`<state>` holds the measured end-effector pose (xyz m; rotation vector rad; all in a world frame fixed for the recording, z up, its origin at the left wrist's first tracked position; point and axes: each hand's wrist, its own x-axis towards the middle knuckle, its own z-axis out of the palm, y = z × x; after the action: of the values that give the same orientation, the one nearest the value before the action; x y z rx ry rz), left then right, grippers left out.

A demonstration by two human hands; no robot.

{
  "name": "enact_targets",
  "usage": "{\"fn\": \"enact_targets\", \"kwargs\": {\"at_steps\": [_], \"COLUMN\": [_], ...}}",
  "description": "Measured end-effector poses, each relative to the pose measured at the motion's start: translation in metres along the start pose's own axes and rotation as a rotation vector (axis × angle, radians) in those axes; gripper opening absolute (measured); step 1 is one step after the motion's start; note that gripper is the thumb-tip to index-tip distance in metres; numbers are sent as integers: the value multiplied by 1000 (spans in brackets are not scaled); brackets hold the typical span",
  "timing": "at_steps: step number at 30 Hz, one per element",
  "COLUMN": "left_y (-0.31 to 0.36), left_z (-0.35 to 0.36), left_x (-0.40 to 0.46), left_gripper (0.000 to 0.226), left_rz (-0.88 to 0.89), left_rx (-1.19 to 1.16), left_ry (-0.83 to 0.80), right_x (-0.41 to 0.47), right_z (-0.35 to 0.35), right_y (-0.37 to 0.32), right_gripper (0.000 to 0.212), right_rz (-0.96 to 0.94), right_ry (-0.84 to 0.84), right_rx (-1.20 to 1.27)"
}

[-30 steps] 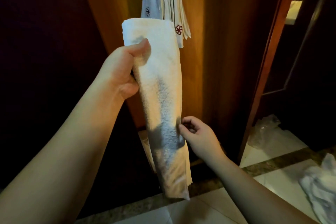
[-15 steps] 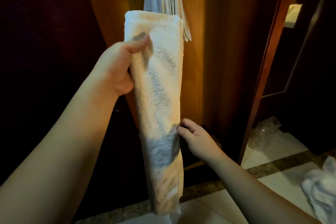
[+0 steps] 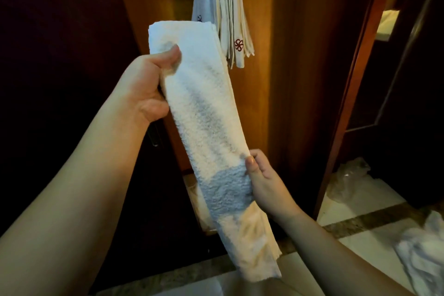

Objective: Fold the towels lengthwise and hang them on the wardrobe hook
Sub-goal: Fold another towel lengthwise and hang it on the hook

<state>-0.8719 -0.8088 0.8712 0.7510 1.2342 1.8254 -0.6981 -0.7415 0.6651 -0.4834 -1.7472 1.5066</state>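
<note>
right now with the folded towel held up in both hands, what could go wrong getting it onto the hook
1. The folded towel is held only near its top by the left hand and at one edge lower down by the right hand; its loose bottom layers could slip apart and spoil the fold.
2. The hook already carries several hanging towels, so a crowded hook might shed one or not take another.
3. A crumpled towel lies on the floor nearby, a possible trip hazard.

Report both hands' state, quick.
Left hand: closed on the folded towel near its top.
Right hand: closed, pinching the same towel's right edge lower down.
</note>
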Motion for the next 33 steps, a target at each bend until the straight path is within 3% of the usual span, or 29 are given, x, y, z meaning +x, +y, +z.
{"fn": "enact_targets", "kwargs": {"at_steps": [6,10,12,14,16,18,20,24,25,29,33], "left_y": [-3,-7,-10,-13,-18,-22,-25,-30,-32,-37,-39], "left_z": [3,3,2,1,1,1,1,-1,-2,-3,-1], "left_x": [5,12,17,23,31,37,44,56,59,68,75], "left_gripper": [19,21,21,20,21,24,24,20,21,24,22], "left_rz": [-22,-28,-27,-40,-72,-102,-124,-164,-167,-196,-238], "left_rx": [-43,-21,-5,6,18,25,32,51,58,79,107], "left_ry": [15,8,11,29,53,80,104,138,141,160,176], "right_x": [2,3,7,12,17,21,21,15,11,0,-10], "right_z": [-2,-3,-9,-17,-29,-38,-45,-46,-45,-44,-46], "right_y": [-2,-5,-4,-3,0,1,-3,-14,-14,5,10], "right_gripper": [23,14,39,85,102,94,91,48,49,87,72], "right_rz": [-35,49,93,130,246,398,473,386,373,408,638], "right_ry": [134,93,30,-66,-198,-369,-487,-441,-401,-329,-533], "right_rx": [-60,-67,-85,-152,-82,-17,-114,-334,-322,-75,284]}}
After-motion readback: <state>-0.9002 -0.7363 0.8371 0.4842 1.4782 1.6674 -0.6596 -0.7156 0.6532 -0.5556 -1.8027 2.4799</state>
